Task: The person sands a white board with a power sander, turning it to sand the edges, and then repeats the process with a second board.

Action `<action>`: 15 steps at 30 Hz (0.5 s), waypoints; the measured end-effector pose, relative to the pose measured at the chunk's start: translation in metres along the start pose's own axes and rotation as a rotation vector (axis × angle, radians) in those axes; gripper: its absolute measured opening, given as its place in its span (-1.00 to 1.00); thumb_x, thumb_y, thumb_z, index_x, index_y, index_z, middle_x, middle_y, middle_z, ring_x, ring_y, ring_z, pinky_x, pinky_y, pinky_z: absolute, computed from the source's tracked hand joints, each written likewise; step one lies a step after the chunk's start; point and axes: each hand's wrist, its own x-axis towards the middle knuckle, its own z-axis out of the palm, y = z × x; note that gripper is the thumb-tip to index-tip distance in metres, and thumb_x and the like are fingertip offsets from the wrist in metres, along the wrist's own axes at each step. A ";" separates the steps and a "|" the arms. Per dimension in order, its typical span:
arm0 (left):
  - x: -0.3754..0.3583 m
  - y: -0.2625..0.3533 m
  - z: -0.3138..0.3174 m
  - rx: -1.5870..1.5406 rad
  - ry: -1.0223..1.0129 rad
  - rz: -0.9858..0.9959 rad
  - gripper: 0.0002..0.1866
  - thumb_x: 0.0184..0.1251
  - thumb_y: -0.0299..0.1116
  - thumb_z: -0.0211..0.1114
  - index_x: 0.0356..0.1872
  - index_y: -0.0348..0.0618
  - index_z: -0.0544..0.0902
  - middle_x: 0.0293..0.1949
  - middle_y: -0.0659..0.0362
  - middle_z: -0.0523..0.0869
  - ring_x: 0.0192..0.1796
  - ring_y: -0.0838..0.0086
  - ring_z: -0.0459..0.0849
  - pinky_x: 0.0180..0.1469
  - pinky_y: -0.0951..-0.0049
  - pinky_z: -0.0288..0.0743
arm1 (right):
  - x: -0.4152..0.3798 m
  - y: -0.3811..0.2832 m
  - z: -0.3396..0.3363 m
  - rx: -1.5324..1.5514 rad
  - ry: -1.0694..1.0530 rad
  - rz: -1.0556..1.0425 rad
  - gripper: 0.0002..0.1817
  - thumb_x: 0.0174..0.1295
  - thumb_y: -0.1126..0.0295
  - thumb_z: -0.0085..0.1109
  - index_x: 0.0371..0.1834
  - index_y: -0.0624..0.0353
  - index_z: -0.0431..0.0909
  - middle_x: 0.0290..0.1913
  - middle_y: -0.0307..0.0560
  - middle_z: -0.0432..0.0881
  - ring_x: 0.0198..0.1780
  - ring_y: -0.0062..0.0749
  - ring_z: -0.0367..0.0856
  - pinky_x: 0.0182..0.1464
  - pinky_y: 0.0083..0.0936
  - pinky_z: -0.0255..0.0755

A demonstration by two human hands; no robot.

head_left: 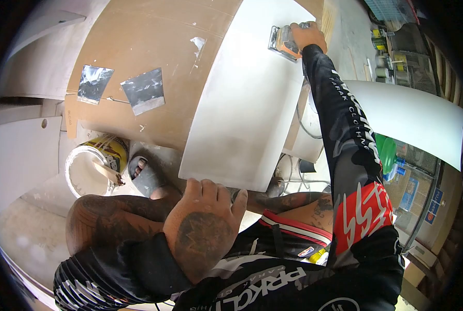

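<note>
A long white panel (241,114) slopes away from my lap over a sheet of brown cardboard. My right hand (310,36), arm stretched far out, is closed around an orange power sander (287,42). The sander's pad sits on the panel near its far right edge. At the panel's near end my left hand (203,223) is closed over the edge, back of the hand up and thumb to the right. Its fingertips are partly hidden from this angle.
Two worn dark sheets of sandpaper (143,90) lie on the cardboard (174,31). A bucket (96,163) with whitish contents and a stirring stick stands by my foot. Cables (301,179) run on the floor at right. Another white panel (412,114) and a mesh rack (418,192) are beyond.
</note>
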 end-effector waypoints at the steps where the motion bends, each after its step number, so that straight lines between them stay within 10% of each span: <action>1: 0.000 0.000 0.000 0.005 0.001 0.002 -0.51 0.34 -0.28 0.32 0.28 -0.17 0.62 -0.17 0.03 0.73 -0.02 0.23 0.70 0.11 0.22 0.53 | -0.002 0.001 -0.001 -0.002 0.000 0.000 -0.11 0.13 -0.29 0.18 0.47 0.01 0.47 0.29 0.17 0.66 0.29 0.05 0.66 0.36 -0.17 0.48; 15: 0.000 0.003 0.002 0.005 -0.003 0.022 -0.51 0.36 -0.31 0.28 0.30 -0.18 0.60 -0.19 0.04 0.73 -0.02 0.22 0.69 0.07 0.21 0.54 | -0.017 0.012 -0.009 -0.044 -0.045 0.053 -0.12 0.14 -0.27 0.18 0.48 0.01 0.45 0.30 0.20 0.64 0.29 0.06 0.65 0.35 -0.16 0.48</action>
